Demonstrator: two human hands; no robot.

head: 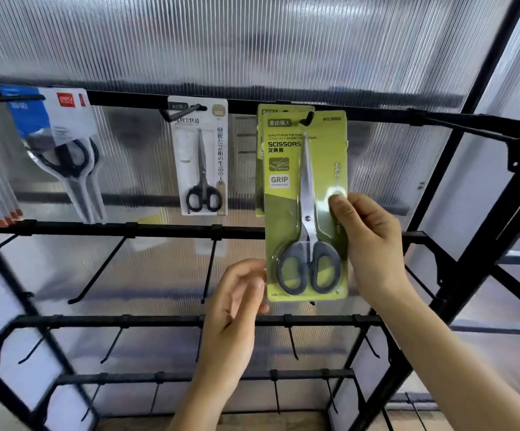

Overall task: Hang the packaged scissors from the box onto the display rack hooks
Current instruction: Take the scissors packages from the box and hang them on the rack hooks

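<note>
Currently I see the right hand (370, 244) pinching the three-o'clock edge of the glossy lime-green card blister pack (286, 209). It is printed "SCISSORS", "GRIP", "NO.S002", and its hole sits on the black wire hook (308, 118) at twelve. The left hand (237, 306) curls loosely at its seven-o'clock corner; whether it grips, I cannot tell.

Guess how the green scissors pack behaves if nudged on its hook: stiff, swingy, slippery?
Probably stiff: the green scissors pack looks flat though the right hand pinches only one edge. Likely swings, hanging from one hook. Glossy front may be slippery.
</note>
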